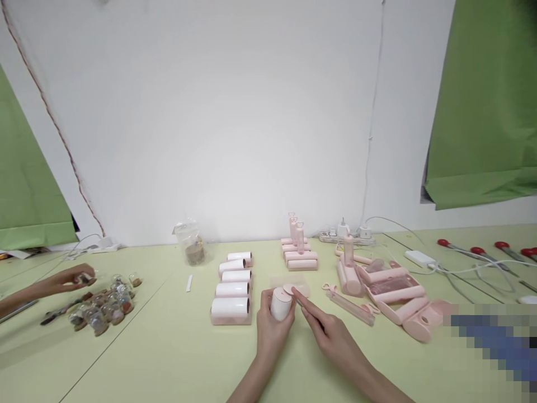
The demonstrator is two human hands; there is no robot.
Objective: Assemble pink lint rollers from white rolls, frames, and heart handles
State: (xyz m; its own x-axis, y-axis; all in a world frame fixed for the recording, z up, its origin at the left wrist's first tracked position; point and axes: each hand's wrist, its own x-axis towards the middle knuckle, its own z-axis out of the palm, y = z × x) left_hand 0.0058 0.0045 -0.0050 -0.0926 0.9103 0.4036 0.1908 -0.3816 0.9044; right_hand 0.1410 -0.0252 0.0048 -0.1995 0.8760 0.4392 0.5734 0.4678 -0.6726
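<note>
My left hand [271, 330] is wrapped round a white lint roller roll [279, 307] held upright. A round pink disc covers the top of that roll. My right hand [331, 336] pinches a small pink round piece [288, 289] at the roll's upper right edge. Whether it touches the roll I cannot tell. Behind the hands lies a translucent pink cover [302, 288], partly hidden. Left of my left hand stands a row of several white lint rollers [230, 309] on pink bases. To the right lies a pink translucent handle piece [350, 307].
Pink lint roller parts [394, 299] crowd the right side, with assembled pink ones [300, 260] at the back. A power strip [346, 239], cables and red-handled tools [478, 252] lie behind. At left another person's hand [75, 277] holds something above small glass domes [104, 310].
</note>
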